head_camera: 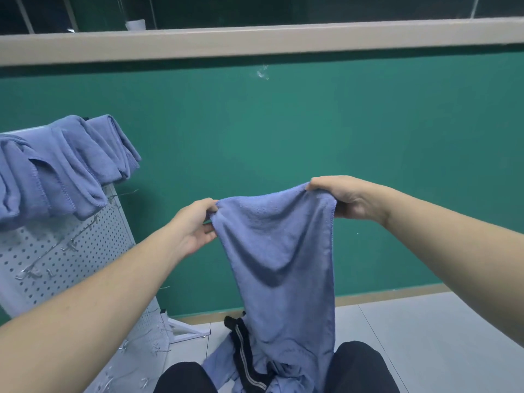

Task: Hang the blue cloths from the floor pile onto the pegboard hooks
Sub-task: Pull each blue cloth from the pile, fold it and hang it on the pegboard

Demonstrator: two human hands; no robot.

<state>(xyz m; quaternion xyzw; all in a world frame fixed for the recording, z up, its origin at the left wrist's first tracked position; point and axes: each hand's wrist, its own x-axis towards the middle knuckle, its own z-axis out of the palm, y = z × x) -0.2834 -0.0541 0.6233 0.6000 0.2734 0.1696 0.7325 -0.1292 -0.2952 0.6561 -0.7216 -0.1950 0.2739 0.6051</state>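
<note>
A blue cloth (278, 251) hangs stretched between my two hands in front of the green wall. My left hand (195, 225) pinches its upper left corner. My right hand (340, 197) grips its upper right corner, a little higher. The cloth's lower end reaches down to the floor pile (226, 364) of blue cloths between my knees. A white pegboard (71, 251) with metal hooks (71, 245) stands at the left, tilted in the view. Several blue cloths (62, 171) hang folded over its top row.
A dark strap with a grey stripe (243, 355) lies across the floor pile. My knees in dark trousers (360, 367) flank the pile. The pegboard's white foot (187, 330) juts onto the grey tiled floor. A beige ledge (255, 41) runs along the wall above.
</note>
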